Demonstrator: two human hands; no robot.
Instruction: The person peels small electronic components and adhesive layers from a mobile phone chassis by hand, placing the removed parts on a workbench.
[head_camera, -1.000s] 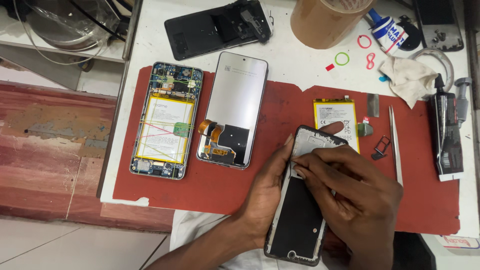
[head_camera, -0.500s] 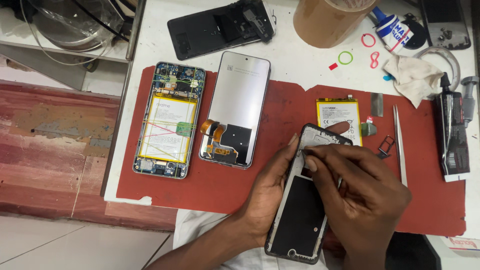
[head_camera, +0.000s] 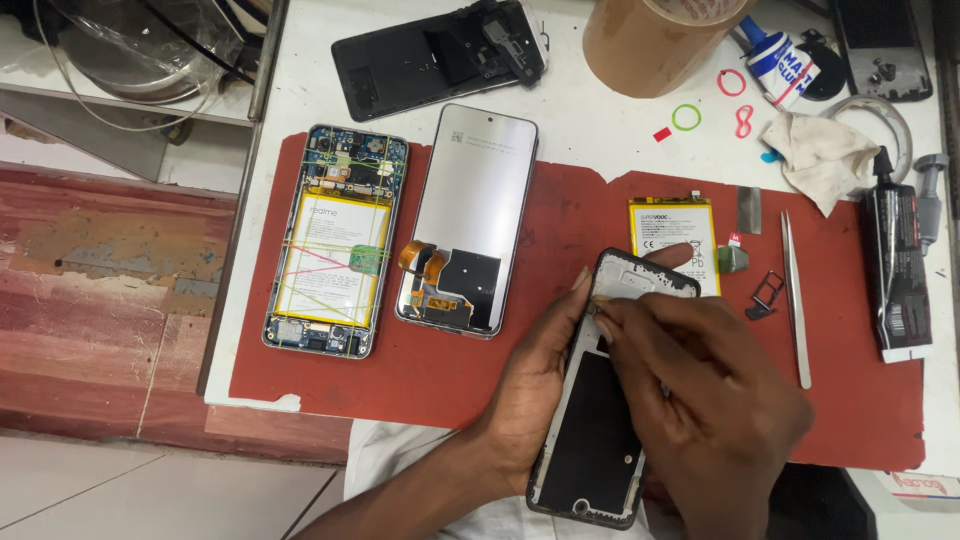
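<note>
Bare red mat (head_camera: 560, 370) lies left; battery (head_camera: 672, 235) and tweezers (head_camera: 797, 300) seemingly crowd right.

We cannot see the middle of the phone frame (head_camera: 600, 440), because our right hand (head_camera: 715, 400) covers it. Our left hand (head_camera: 535, 385) hides its left side. The brown cup (head_camera: 655, 40) and the black phone (head_camera: 885, 50) are cut off at the top edge.

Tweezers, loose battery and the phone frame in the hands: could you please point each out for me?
Tweezers (head_camera: 797, 300): head view, middle of the metal shaft.
Loose battery (head_camera: 668, 232): head view, its yellow face.
Phone frame (head_camera: 592, 440): head view, dark lower panel, held by the left hand (head_camera: 535, 400).
</note>
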